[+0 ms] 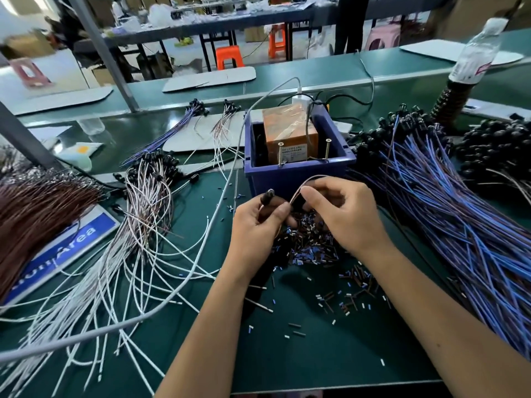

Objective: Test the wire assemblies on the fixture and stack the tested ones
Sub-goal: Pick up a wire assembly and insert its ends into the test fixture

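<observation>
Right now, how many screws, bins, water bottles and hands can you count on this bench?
Upright screws on the bin's front rim: 2
Blue bin: 1
Water bottle: 1
Hands, the left hand and right hand, holding one wire assembly: 2
Total: 6

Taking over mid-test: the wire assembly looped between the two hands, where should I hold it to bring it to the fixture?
Probably grip the wire assembly at its two ends, not the loop. The left hand already pinches the rigid black cap end; the right hand pinches the wire's other end. The thin middle arches up slack towards the blue bin, so come from the near side, below the arch.
</observation>
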The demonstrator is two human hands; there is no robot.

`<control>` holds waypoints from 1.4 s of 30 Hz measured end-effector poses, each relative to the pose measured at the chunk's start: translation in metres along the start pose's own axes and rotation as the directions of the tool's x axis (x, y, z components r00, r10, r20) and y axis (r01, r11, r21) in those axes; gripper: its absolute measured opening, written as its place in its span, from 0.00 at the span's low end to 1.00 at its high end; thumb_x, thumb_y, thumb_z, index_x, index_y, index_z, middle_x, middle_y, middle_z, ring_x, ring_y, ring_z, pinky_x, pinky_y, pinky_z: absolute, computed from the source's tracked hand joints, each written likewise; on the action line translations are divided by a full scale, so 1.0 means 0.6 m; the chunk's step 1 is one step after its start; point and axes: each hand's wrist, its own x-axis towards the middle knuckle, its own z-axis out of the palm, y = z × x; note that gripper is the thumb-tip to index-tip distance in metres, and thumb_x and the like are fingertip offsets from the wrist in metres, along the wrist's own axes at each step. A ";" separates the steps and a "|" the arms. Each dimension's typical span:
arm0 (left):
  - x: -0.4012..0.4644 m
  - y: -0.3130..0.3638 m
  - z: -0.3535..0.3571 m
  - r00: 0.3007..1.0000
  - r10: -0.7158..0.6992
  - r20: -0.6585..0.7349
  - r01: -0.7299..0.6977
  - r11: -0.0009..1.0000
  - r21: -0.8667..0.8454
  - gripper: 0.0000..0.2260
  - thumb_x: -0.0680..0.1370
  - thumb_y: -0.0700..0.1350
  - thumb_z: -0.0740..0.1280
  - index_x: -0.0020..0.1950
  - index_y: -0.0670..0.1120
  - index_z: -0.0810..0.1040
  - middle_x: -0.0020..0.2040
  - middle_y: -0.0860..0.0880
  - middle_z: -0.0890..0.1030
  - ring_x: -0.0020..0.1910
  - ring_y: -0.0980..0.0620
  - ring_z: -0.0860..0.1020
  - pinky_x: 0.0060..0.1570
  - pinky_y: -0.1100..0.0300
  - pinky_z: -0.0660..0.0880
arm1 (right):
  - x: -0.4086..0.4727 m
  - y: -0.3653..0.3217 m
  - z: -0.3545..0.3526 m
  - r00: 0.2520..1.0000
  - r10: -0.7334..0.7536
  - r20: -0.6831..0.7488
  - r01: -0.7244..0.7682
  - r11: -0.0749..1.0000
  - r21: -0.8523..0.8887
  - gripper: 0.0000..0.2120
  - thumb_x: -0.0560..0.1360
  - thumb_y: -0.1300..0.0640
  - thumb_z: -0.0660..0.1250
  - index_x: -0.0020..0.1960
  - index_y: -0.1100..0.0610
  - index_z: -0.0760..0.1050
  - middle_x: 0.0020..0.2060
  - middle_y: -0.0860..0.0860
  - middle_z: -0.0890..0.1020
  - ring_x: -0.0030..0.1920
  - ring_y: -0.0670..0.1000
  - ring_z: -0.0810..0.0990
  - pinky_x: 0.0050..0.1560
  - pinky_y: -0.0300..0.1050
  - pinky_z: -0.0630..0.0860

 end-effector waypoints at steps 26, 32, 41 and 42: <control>-0.008 0.003 -0.016 0.950 -0.092 0.299 0.218 0.880 -0.422 0.06 0.73 0.48 0.75 0.42 0.47 0.83 0.29 0.54 0.70 0.28 0.58 0.65 0.29 0.63 0.59 | 0.011 0.003 -0.014 0.803 0.591 0.076 -0.448 0.516 0.730 0.13 0.85 0.55 0.63 0.47 0.60 0.80 0.28 0.48 0.72 0.23 0.43 0.64 0.19 0.35 0.58; 0.001 0.003 -0.009 0.979 -0.194 -0.061 0.154 0.904 -0.400 0.10 0.80 0.46 0.68 0.45 0.43 0.86 0.34 0.46 0.82 0.23 0.59 0.66 0.26 0.69 0.64 | 0.014 -0.004 -0.025 0.799 0.573 -0.182 -0.268 0.610 0.746 0.19 0.88 0.48 0.56 0.47 0.55 0.80 0.31 0.49 0.76 0.25 0.45 0.68 0.23 0.36 0.60; -0.005 0.010 0.001 0.992 0.073 -0.106 -0.102 0.948 -0.302 0.11 0.83 0.43 0.65 0.56 0.38 0.85 0.49 0.48 0.87 0.24 0.64 0.64 0.26 0.71 0.61 | -0.005 -0.007 -0.019 0.962 0.223 0.155 -0.252 0.947 0.199 0.26 0.85 0.44 0.57 0.31 0.52 0.73 0.23 0.47 0.71 0.22 0.46 0.66 0.23 0.37 0.62; -0.006 0.012 0.005 0.997 0.061 -0.047 -0.073 0.934 -0.350 0.11 0.83 0.42 0.65 0.55 0.36 0.84 0.56 0.43 0.86 0.25 0.64 0.67 0.27 0.72 0.64 | -0.009 -0.007 -0.010 0.949 0.212 0.233 -0.245 0.961 0.127 0.26 0.85 0.44 0.57 0.31 0.53 0.73 0.22 0.47 0.70 0.21 0.44 0.66 0.24 0.34 0.62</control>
